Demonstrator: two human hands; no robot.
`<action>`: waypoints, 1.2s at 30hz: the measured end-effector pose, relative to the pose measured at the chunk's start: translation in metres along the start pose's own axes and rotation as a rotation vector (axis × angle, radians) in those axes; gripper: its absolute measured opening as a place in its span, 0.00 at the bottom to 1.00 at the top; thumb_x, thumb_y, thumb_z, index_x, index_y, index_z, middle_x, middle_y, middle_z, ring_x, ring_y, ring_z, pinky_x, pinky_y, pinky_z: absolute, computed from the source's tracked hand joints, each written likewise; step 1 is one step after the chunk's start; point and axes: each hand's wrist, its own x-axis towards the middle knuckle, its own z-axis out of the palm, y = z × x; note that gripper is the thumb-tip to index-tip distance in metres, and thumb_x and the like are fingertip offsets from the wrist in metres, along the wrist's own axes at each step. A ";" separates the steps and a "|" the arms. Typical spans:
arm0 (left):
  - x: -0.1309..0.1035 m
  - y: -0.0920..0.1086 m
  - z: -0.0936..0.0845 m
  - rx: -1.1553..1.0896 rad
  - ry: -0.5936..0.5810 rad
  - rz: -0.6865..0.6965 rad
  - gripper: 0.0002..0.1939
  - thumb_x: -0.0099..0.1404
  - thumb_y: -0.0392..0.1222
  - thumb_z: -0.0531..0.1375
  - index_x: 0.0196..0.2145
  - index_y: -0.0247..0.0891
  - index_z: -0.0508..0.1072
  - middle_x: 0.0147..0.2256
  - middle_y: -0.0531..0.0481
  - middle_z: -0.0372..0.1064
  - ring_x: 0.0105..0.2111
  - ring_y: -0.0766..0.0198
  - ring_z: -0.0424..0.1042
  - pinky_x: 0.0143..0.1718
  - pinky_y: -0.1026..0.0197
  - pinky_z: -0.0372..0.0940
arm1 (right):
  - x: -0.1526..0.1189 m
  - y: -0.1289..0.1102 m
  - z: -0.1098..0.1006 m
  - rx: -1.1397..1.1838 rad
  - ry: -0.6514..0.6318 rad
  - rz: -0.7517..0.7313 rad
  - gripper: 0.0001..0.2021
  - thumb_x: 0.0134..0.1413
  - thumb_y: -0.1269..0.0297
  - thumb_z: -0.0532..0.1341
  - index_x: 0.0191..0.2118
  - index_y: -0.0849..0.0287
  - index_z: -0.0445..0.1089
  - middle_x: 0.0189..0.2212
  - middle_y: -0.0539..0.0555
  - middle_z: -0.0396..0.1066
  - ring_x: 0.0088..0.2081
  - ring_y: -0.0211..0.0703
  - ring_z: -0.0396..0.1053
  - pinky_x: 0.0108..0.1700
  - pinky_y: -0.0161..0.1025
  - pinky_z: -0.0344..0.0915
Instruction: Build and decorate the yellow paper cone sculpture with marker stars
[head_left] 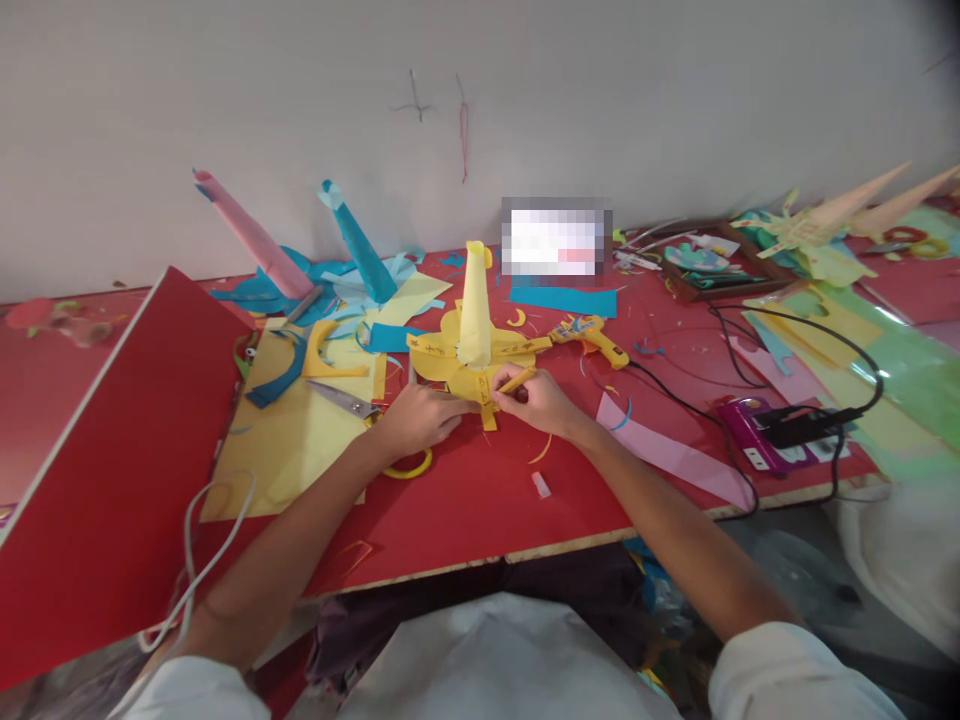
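My right hand (536, 398) is closed round a yellow-orange pen (517, 380), its tip over a yellow paper strip (489, 420) with dark marks. The fingers of my left hand (424, 415) are stretched out, and the index fingertip rests at that strip's left edge. Just beyond both hands stands a yellow paper cone (475, 310) on a yellow petal-shaped paper base (435, 368). A marked yellow band crosses the base in front of the cone. Scissors with yellow handles (409, 465) lie partly under my left hand.
A yellow glue gun (600, 340) lies right of the cone, its cord running to a purple power strip (780, 435). Pink (259, 235) and blue paper cones (364, 245) stand back left. A red board (127, 450) leans at left. A pink paper strip (675, 450) lies right.
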 end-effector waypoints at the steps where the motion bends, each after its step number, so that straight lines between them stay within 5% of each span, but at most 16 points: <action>1: 0.000 0.000 0.000 -0.001 0.001 0.000 0.21 0.69 0.31 0.56 0.53 0.47 0.80 0.41 0.50 0.84 0.35 0.63 0.80 0.35 0.63 0.65 | 0.000 0.000 0.000 0.003 0.000 0.000 0.08 0.61 0.56 0.63 0.36 0.54 0.67 0.27 0.47 0.66 0.26 0.36 0.63 0.29 0.35 0.58; 36: -0.001 -0.002 0.003 -0.005 0.039 0.015 0.22 0.68 0.30 0.56 0.53 0.47 0.80 0.41 0.50 0.84 0.35 0.63 0.80 0.37 0.63 0.64 | -0.001 0.002 0.000 0.001 -0.004 -0.017 0.07 0.60 0.59 0.62 0.36 0.55 0.68 0.27 0.47 0.65 0.26 0.35 0.62 0.28 0.34 0.57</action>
